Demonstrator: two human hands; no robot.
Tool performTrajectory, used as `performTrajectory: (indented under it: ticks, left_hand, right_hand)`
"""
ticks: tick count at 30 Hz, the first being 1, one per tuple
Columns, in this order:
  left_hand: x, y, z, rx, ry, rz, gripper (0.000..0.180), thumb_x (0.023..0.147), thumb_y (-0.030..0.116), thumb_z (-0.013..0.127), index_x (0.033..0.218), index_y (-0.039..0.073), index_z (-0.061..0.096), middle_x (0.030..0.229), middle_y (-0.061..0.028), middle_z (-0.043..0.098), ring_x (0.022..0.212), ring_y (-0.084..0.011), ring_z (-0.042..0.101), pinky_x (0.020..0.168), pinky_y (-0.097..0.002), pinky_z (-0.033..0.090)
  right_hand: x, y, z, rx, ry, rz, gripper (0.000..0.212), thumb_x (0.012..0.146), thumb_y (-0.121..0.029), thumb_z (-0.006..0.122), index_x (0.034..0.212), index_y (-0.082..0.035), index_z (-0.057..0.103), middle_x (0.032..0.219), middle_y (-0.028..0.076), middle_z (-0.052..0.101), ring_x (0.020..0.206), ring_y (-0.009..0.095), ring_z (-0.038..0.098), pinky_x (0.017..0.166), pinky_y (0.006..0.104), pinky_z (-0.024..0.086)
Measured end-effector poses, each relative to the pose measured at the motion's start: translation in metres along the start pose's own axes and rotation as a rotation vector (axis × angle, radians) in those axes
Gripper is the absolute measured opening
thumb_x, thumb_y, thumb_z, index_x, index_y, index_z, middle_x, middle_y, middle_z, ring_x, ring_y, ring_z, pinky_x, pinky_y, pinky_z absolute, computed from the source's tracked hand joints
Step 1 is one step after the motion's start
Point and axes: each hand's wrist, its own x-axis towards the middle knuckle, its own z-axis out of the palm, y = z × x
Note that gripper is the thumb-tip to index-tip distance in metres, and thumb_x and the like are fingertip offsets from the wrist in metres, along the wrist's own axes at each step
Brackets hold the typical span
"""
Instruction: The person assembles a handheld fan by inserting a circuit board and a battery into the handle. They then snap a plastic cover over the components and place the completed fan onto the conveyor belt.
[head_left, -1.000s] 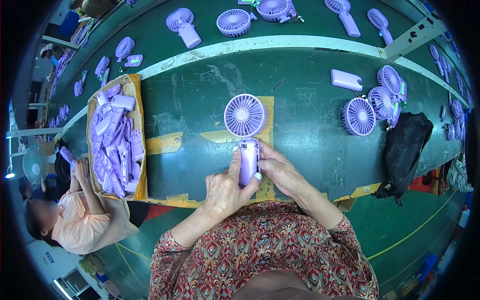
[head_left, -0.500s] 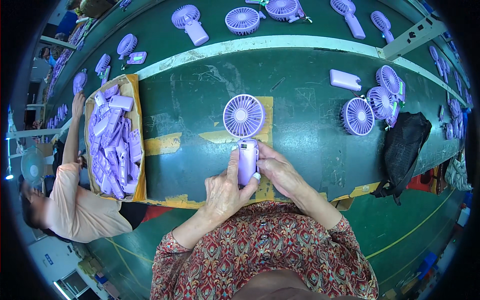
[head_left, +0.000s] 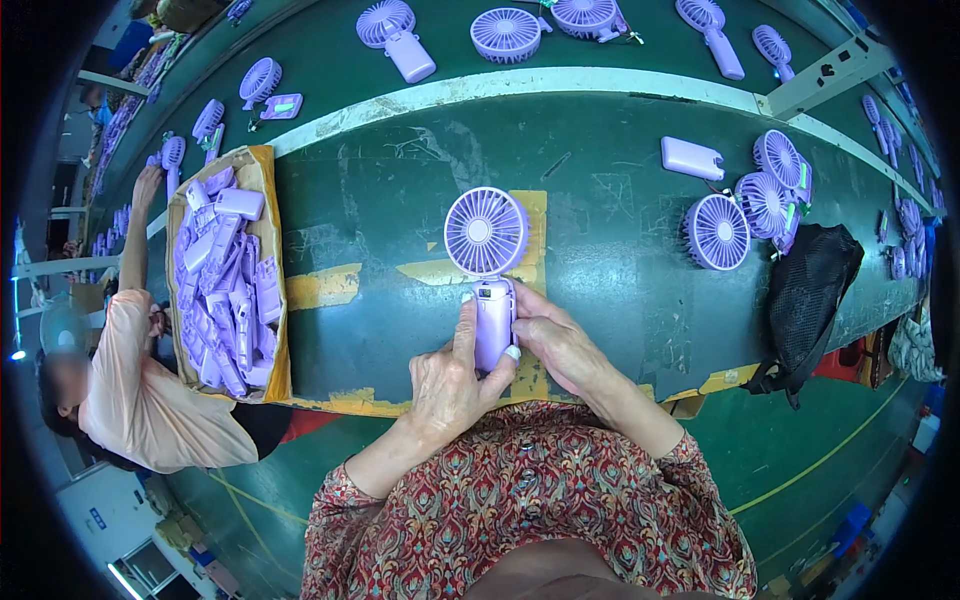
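A purple handheld fan [head_left: 494,325] lies on the green table in front of me, its round grille [head_left: 487,231] pointing away from me. Both hands close around its handle. My left hand [head_left: 446,385] presses its index finger along the handle's left side, with the thumb near the lower end. On the other side, my right hand [head_left: 562,345] grips the right edge with thumb and fingers, some of them hidden behind the handle. A small dark window shows near the handle's top.
At left stands a cardboard box [head_left: 283,330] heaped with purple casing parts [head_left: 225,285]. Several fan heads [head_left: 718,232], a loose casing [head_left: 691,158] and a black mesh bag [head_left: 815,300] lie at right. More fans line a conveyor [head_left: 620,50] beyond a pale rail. A co-worker [head_left: 150,390] reaches there.
My hands and the fan stay nearly in place. Fans on the far conveyor have shifted slightly right. The co-worker's arm and body have moved a little.
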Motion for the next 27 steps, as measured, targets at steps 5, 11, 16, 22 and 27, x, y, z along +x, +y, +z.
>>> performTrajectory:
  ticks: [5, 11, 16, 22, 27]
  left_hand:
    - [0.001, -0.002, -0.001, 0.040, -0.020, 0.032, 0.076, 0.074, 0.027, 0.067, 0.127, -0.015, 0.033, 0.061, -0.0203, 0.061, 0.046, -0.0298, 0.061, 0.040, -0.0396, 0.047]
    - [0.001, -0.004, -0.002, 0.045, -0.006, 0.058, 0.073, 0.071, 0.028, 0.069, 0.121, -0.017, 0.042, 0.051, -0.0149, 0.057, 0.042, -0.0269, 0.059, 0.043, -0.0377, 0.048]
    - [0.000, -0.005, 0.001, 0.025, 0.017, 0.071, 0.074, 0.070, 0.028, 0.070, 0.121, -0.018, 0.041, 0.052, -0.0152, 0.057, 0.042, -0.0275, 0.059, 0.043, -0.0378, 0.048]
    - [-0.001, -0.008, 0.001, 0.040, 0.002, 0.098, 0.076, 0.069, 0.028, 0.070, 0.123, -0.017, 0.039, 0.053, -0.0154, 0.058, 0.045, -0.0284, 0.060, 0.045, -0.0385, 0.048]
    - [-0.002, -0.007, -0.002, 0.052, -0.050, 0.061, 0.078, 0.069, 0.028, 0.071, 0.125, -0.016, 0.038, 0.054, -0.0152, 0.059, 0.045, -0.0285, 0.060, 0.047, -0.0393, 0.049]
  right_hand:
    - [0.002, 0.003, -0.002, -0.109, 0.004, -0.005, 0.062, 0.083, -0.004, 0.037, 0.143, -0.001, 0.020, 0.133, 0.009, 0.041, 0.120, 0.016, 0.039, 0.101, 0.0286, 0.030]
    - [-0.002, 0.000, 0.003, -0.265, 0.046, 0.013, 0.061, 0.083, -0.001, 0.039, 0.143, -0.003, 0.023, 0.135, 0.009, 0.038, 0.123, 0.018, 0.037, 0.104, 0.0304, 0.029]
    - [-0.002, 0.002, 0.003, -0.283, 0.048, 0.022, 0.062, 0.084, -0.002, 0.039, 0.143, -0.004, 0.022, 0.135, 0.009, 0.039, 0.121, 0.018, 0.038, 0.103, 0.0308, 0.030]
    - [-0.003, 0.010, 0.003, -0.435, 0.093, -0.060, 0.057, 0.091, -0.018, 0.040, 0.143, -0.005, 0.020, 0.131, 0.015, 0.044, 0.118, 0.022, 0.044, 0.099, 0.0326, 0.034]
    - [-0.004, 0.006, 0.008, -0.574, 0.095, -0.078, 0.057, 0.093, -0.024, 0.042, 0.143, -0.006, 0.020, 0.134, 0.018, 0.042, 0.122, 0.028, 0.042, 0.101, 0.0347, 0.033]
